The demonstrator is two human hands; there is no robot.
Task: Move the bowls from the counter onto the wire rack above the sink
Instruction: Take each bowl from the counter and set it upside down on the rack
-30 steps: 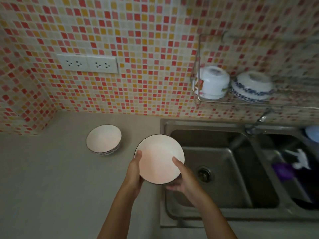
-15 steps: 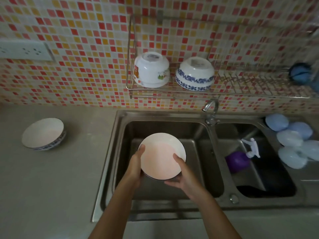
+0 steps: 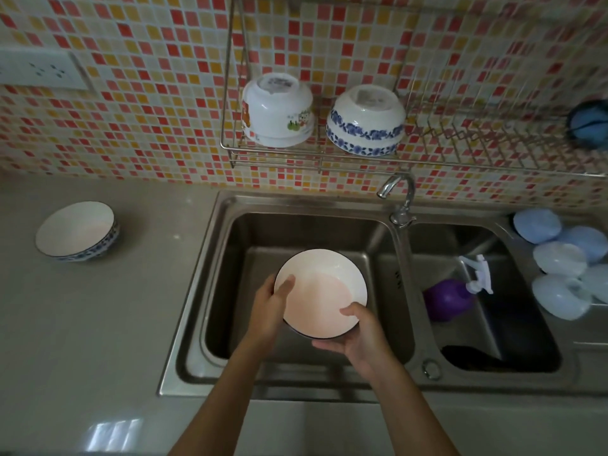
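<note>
I hold a white bowl with a dark rim (image 3: 324, 287) upright over the left sink basin. My left hand (image 3: 268, 307) grips its left edge, thumb inside the rim. My right hand (image 3: 357, 334) cups its lower right side, thumb over the rim. A second white bowl with a blue pattern (image 3: 77, 230) stands upright on the counter at the left. On the wire rack (image 3: 316, 159) above the sink, two bowls sit upside down: one with cartoon prints (image 3: 278, 110) and one with blue flowers (image 3: 365, 121).
The faucet (image 3: 399, 199) rises between the two basins, just below the rack. The right basin holds a purple spray bottle (image 3: 449, 299). Pale blue lids (image 3: 562, 261) pile up at the far right. The rack's right part has upright wire dividers (image 3: 493, 139).
The held bowl went from the counter's edge rightward to over the left basin. The view shifted right, so the counter bowl now lies far left.
</note>
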